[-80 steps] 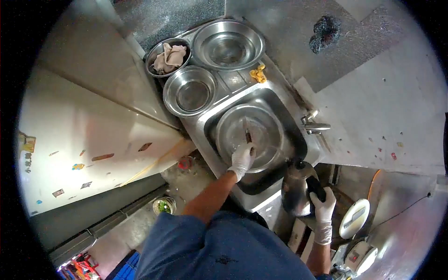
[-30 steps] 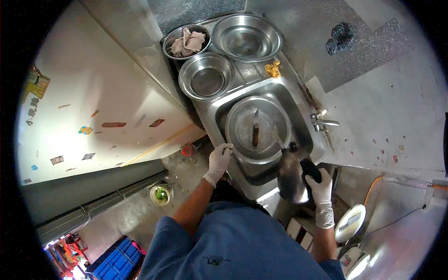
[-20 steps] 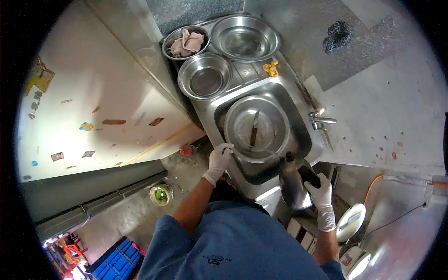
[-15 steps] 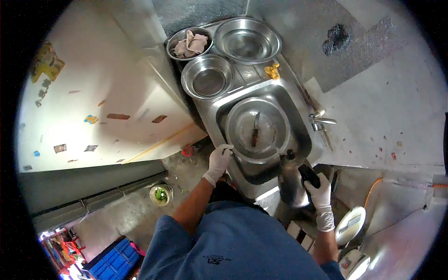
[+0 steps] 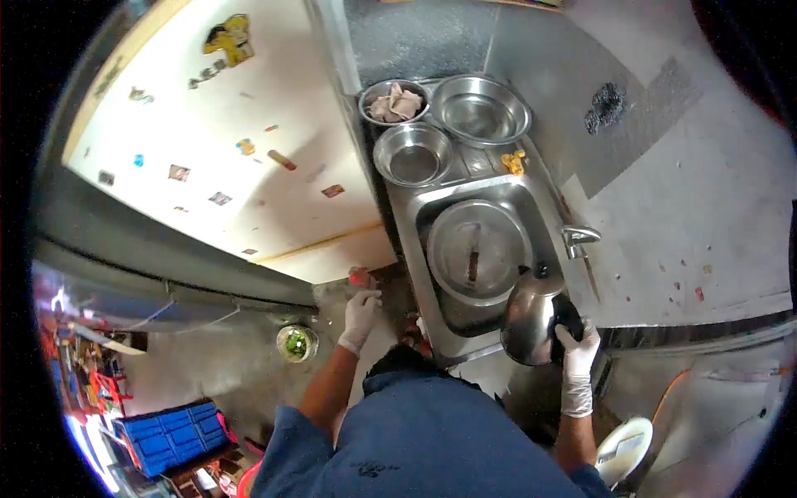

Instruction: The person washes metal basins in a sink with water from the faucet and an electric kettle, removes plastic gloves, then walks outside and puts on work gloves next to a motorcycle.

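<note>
My right hand [image 5: 579,347], in a white glove, grips the black handle of a shiny metal kettle [image 5: 527,325]. The kettle is at the sink's near right corner, its spout pointing towards a wide metal bowl [image 5: 437,241]. That bowl sits in the sink basin [image 5: 465,322], and a knife with a dark handle [image 5: 474,264] lies inside it. Whether liquid leaves the spout cannot be made out. My left hand [image 5: 362,319], also gloved, hangs left of the sink above the floor, fingers loosely extended and holding nothing.
On the drainboard stand two metal bowls [image 5: 378,158] [image 5: 525,133] and a smaller bowl of pale cloth or meat [image 5: 397,104]. A yellow cloth [image 5: 513,163] lies by the faucet [image 5: 581,236]. A bucket with green scraps [image 5: 297,344] and a blue crate [image 5: 170,438] are lower left.
My left hand has come away from the sink's edge, to the left and down. The kettle has tipped over from a more upright pose, still in my right hand. The view has shifted.
</note>
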Available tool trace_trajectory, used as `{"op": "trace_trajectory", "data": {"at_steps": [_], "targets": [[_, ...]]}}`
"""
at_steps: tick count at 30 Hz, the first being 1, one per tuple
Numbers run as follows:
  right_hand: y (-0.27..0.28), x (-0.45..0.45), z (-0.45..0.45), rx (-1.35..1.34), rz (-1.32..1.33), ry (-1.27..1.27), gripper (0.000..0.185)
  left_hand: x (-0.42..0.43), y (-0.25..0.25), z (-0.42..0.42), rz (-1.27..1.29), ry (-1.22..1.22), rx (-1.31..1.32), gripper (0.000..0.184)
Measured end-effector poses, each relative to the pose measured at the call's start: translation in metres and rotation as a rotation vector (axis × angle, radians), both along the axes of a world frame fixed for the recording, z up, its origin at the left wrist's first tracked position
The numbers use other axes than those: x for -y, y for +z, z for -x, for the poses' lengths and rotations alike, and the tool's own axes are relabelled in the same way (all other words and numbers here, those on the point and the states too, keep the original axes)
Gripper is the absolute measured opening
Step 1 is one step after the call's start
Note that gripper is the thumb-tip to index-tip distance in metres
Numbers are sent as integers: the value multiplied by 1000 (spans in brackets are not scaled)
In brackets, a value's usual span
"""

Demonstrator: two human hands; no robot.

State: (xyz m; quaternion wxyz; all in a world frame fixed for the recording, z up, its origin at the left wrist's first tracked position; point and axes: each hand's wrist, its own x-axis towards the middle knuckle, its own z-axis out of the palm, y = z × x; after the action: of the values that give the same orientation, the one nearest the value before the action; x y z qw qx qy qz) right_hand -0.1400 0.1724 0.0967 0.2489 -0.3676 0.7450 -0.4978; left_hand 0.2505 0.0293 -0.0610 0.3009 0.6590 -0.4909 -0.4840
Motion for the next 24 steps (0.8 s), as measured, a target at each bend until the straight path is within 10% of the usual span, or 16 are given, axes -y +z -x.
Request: {"op": "trace_trajectory", "data": {"at_steps": [8,11,16,18,24], "targets": [[55,31,-16,52,323,39,15,-123,-69,-124,-105,283,140,20],[110,51,-42,236,495,130,14,-152,-70,-155,-235,534,-387,18],[238,75,-135,544,789,322,31,-176,-107,-196,-67,364,-81,15],[278,85,-166,430,820,392,32,-176,-100,-206,-228,705,-533,14],[386,169,-269,571,886,629,19,-197,-145,-257,-177,813,-753,16]]}}
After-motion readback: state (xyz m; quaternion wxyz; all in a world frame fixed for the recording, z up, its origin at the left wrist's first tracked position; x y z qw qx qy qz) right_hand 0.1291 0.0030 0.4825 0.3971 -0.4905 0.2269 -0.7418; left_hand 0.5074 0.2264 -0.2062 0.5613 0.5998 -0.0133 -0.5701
